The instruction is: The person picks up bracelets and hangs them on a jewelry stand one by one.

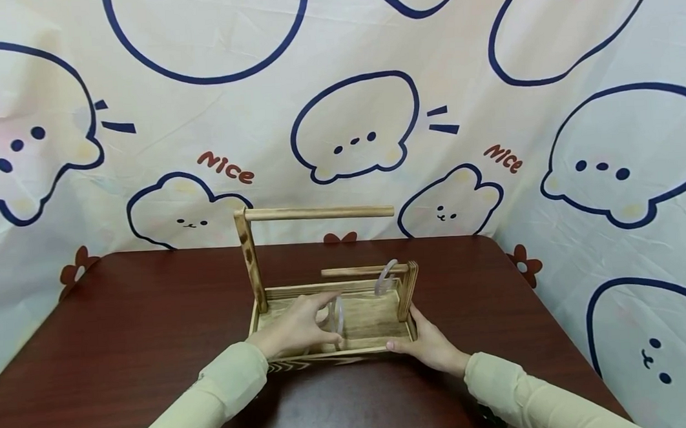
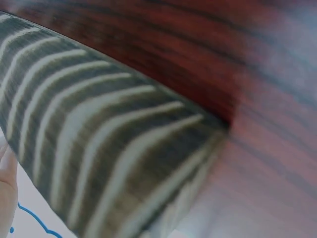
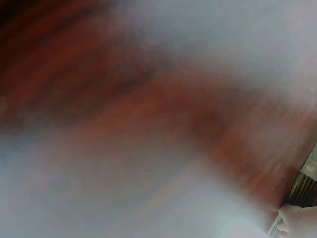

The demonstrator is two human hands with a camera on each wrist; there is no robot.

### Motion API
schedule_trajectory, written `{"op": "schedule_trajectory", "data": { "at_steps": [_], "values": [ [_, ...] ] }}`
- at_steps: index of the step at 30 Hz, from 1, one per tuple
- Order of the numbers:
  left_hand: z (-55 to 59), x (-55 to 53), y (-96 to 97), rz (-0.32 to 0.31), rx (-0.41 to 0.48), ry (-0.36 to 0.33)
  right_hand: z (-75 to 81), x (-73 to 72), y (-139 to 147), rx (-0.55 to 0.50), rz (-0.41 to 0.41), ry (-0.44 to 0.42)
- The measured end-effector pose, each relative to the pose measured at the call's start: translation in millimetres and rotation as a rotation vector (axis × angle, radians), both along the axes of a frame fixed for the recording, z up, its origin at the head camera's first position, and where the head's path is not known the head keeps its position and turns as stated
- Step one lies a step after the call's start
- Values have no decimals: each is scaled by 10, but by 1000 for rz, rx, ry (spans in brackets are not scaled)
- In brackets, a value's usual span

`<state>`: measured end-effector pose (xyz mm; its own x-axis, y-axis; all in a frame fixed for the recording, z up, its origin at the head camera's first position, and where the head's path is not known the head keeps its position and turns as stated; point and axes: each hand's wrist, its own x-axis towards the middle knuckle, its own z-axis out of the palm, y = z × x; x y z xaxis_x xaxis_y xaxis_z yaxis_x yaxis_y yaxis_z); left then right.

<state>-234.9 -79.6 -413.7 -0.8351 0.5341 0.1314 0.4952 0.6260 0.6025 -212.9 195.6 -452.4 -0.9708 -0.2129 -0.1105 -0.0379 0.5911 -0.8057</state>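
A wooden stand with a shallow tray base [image 1: 366, 316] sits on the table, with a post at each end. My left hand [image 1: 296, 323] reaches over the tray and pinches a translucent bangle [image 1: 340, 314] between thumb and fingers. Another translucent bangle [image 1: 382, 278] hangs round the short bar [image 1: 352, 272] on the right post. My right hand [image 1: 433, 349] grips the tray's right front corner, thumb on the front rim. The left wrist view is mostly filled by the tray's striped wooden side [image 2: 99, 134]. In the right wrist view, a hand [image 3: 299, 222] appears at the lower right corner.
A taller post [image 1: 250, 261] at the left end carries a long bar [image 1: 319, 212] reaching right, above the short one. The dark red-brown table [image 1: 150, 302] extends around the stand. Behind it hangs a printed cloth [image 1: 268, 114] with cartoon outlines.
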Motion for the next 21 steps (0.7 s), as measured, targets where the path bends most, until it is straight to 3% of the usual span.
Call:
{"op": "schedule_trajectory", "data": {
  "at_steps": [6, 11, 15, 21],
  "values": [
    [14, 24, -85, 53, 25, 36, 11, 5, 6, -12, 4, 13],
    [25, 39, -145, 96, 56, 17, -16, 8, 18, -6, 1, 6],
    [34, 41, -197, 92, 89, 28, -30, -3, 23, -11, -3, 9],
    [54, 24, -274, 65, 119, 96, -22, -9, 21, -11, -3, 17]
  ]
}}
